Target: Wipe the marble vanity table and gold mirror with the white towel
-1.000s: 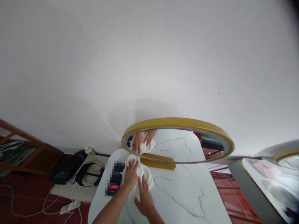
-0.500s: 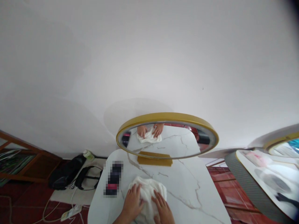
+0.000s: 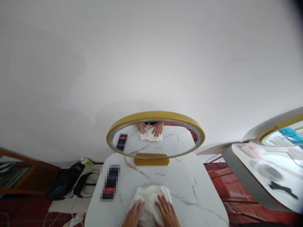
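A crumpled white cloth (image 3: 150, 197) lies on the white marbled tabletop (image 3: 189, 201), close to its front edge. On the cloth's left side rests my left hand (image 3: 134, 215), fingers stretched out over the fabric. My right hand (image 3: 167, 212) lies spread on the right side of the cloth. Both hands press flat, and neither grips the fabric as far as I can see. Parts of both palms fall below the picture's edge. The hands and cloth show again in the gold-framed mirror (image 3: 155, 138) behind them.
Left of the cloth lies a pixelated dark item (image 3: 110, 183). The mirror's gold base (image 3: 151, 161) stands at the table's back. A second table (image 3: 265, 170) with a black strap (image 3: 282, 189) is at right. At lower left are a black bag (image 3: 66, 183), a bottle (image 3: 86, 161) and cables.
My view has shifted, so the mirror and table sit further left. Both hands have drawn back toward me on the cloth, and its far edge sits slightly lower in view.
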`<state>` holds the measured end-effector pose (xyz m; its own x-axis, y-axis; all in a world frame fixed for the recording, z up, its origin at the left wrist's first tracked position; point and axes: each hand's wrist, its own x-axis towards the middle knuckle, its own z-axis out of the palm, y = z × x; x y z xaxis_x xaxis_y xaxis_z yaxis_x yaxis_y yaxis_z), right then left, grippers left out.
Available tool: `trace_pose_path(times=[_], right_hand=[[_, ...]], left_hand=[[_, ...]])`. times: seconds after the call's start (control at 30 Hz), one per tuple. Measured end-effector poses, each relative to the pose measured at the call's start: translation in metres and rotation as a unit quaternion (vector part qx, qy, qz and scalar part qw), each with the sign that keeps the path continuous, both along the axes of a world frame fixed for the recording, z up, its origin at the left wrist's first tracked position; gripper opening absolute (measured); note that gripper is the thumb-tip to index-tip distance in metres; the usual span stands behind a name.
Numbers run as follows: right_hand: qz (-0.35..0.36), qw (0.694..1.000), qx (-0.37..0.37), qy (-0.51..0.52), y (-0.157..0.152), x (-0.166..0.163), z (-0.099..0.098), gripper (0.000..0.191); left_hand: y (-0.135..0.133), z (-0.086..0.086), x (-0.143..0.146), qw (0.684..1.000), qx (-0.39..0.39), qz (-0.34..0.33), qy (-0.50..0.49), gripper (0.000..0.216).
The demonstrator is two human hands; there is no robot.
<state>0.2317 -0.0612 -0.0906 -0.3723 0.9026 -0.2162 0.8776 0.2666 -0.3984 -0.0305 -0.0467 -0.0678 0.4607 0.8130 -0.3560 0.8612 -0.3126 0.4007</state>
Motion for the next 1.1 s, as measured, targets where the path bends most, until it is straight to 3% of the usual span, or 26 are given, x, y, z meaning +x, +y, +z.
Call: trace_pose_path(times=[0.1, 0.27, 0.37, 0.5, 0.67, 0.8, 0.97, 1.1], right_hand=[[-0.012, 1.0, -0.002, 0.016, 0.012, 0.004, 0.024, 0.085], [-0.071, 0.997, 0.032, -0.003, 0.044, 0.01, 0.058, 0.082], [-0.101, 0.994, 0.027, -0.024, 0.066, 0.013, 0.066, 0.084], [-0.111, 0.993, 0.009, -0.033, 0.081, 0.018, 0.066, 0.083], [-0.106, 0.994, 0.03, -0.022, 0.07, 0.028, 0.063, 0.085], [-0.095, 0.993, 0.069, -0.015, 0.04, 0.048, 0.053, 0.084], [-0.079, 0.979, 0.187, -0.026, -0.022, 0.089, 0.01, 0.082], [-0.185, 0.945, 0.259, -0.07, -0.071, 0.119, -0.024, 0.081]], left_hand=[[0.005, 0.004, 0.006, 1.0, 0.018, -0.013, -0.017, 0.079], [0.036, 0.035, 0.035, 0.997, 0.061, 0.018, -0.045, 0.084], [0.057, 0.049, 0.055, 0.997, 0.05, 0.025, -0.045, 0.084], [0.069, 0.052, 0.073, 0.998, 0.041, 0.044, -0.031, 0.081], [0.056, 0.048, 0.083, 0.997, 0.048, 0.055, -0.017, 0.076], [0.045, 0.052, 0.092, 0.999, -0.01, 0.046, -0.01, 0.068], [0.037, 0.054, 0.118, 0.994, -0.097, -0.033, -0.046, 0.066], [0.03, 0.037, 0.156, 0.975, -0.167, -0.134, -0.062, 0.067]])
